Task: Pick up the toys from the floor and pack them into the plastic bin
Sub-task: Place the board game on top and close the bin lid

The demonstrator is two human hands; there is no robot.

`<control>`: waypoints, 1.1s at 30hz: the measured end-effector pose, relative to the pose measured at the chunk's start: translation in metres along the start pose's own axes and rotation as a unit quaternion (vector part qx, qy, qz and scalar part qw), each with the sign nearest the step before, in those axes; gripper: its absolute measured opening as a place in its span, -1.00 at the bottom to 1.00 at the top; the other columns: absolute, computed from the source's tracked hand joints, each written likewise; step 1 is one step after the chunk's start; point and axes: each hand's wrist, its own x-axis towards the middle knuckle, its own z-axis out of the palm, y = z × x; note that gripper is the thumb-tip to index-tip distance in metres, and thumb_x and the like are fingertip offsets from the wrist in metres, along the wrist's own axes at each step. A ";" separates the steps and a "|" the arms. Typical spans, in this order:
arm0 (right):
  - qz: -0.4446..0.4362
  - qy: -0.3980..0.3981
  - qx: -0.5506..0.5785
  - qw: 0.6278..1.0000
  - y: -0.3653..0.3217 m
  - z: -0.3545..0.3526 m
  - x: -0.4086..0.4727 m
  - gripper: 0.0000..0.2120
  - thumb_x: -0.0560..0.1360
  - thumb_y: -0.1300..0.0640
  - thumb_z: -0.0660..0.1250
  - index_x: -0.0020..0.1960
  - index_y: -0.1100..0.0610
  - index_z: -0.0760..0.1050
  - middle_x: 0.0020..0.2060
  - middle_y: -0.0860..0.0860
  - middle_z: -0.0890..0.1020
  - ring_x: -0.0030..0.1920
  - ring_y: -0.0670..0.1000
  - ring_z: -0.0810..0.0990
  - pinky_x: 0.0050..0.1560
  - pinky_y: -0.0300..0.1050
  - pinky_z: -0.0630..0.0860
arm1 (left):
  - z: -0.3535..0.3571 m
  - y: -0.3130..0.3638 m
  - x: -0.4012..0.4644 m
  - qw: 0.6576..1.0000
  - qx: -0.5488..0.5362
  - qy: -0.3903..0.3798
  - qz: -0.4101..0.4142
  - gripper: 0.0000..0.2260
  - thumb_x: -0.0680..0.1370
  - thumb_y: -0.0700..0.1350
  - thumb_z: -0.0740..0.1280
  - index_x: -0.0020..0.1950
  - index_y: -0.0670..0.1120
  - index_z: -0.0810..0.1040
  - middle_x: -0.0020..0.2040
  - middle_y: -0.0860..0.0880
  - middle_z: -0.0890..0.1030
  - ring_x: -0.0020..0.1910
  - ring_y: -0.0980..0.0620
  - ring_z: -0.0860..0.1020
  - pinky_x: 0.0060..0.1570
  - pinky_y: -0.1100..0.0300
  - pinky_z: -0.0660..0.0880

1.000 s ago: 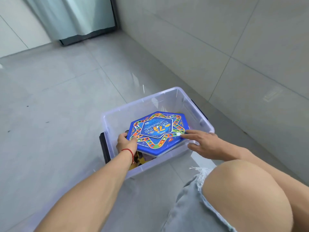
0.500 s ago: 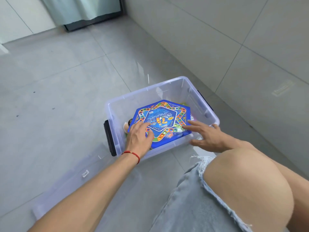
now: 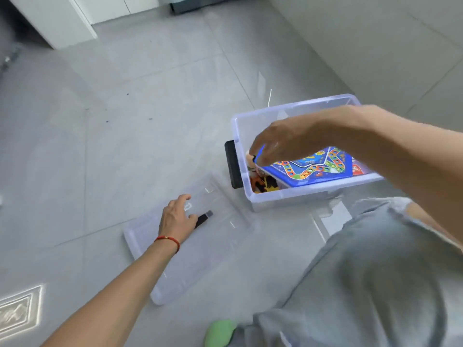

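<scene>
Floor (image 3: 125, 146) of grey tile carries the clear plastic bin (image 3: 283, 199) with the blue game board (image 3: 315, 169) packed inside, the clear lid (image 3: 200, 246) beside it under the left hand (image 3: 176, 216), fingers released flat, while the blurred right hand (image 3: 278, 141) hovers over the bin, fingers loosely released.

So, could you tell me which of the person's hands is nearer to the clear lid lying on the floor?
Left. The left hand rests on top of the clear lid, fingers spread flat. The right hand hovers over the plastic bin, above the blue game board, away from the lid.
</scene>
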 end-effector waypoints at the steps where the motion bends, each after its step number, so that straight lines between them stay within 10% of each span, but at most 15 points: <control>1: 0.001 0.007 -0.019 1.000 -0.021 0.013 0.016 -0.67 0.52 -0.17 0.28 0.27 -0.20 0.53 0.16 -0.11 0.62 0.13 0.06 0.57 0.23 0.05 0.50 | 0.008 -0.014 0.000 1.000 0.008 -0.026 -0.013 -0.54 0.49 -0.14 0.32 0.39 0.03 0.41 0.29 -0.10 0.49 0.28 -0.13 0.42 0.24 0.07 0.39; 8: 0.025 0.016 0.045 0.999 -0.087 0.115 0.071 -0.61 0.60 -0.02 0.21 0.41 0.00 0.43 0.29 0.03 0.53 0.27 0.15 0.52 0.14 -0.02 0.49 | 0.065 -0.077 0.011 0.962 0.099 -0.251 -0.043 -0.27 0.50 -0.04 0.34 0.59 -0.08 0.09 0.57 -0.09 0.14 0.52 -0.12 0.17 0.48 -0.02 0.20; 25: 0.054 0.006 0.072 0.996 -0.062 0.125 0.063 -0.67 0.60 0.05 0.20 0.34 0.07 0.47 0.19 0.07 0.59 0.16 0.16 0.57 0.15 0.03 0.57 | 0.104 -0.083 -0.001 0.935 0.327 -0.139 -0.008 -0.78 0.54 -0.23 0.26 0.17 -0.06 0.39 0.08 -0.05 0.51 0.05 -0.03 0.51 -0.10 0.11 0.48; 33: 0.084 0.128 0.090 0.984 -0.048 0.111 0.068 -0.78 0.55 0.10 0.21 0.15 0.13 0.50 0.04 0.11 0.56 0.01 0.21 0.53 -0.11 -0.08 0.41 | 0.041 -0.091 0.014 0.924 0.374 -0.070 0.026 -0.87 0.48 -0.25 0.22 -0.01 -0.09 0.40 -0.13 -0.06 0.44 -0.13 -0.09 0.43 -0.22 0.06 0.38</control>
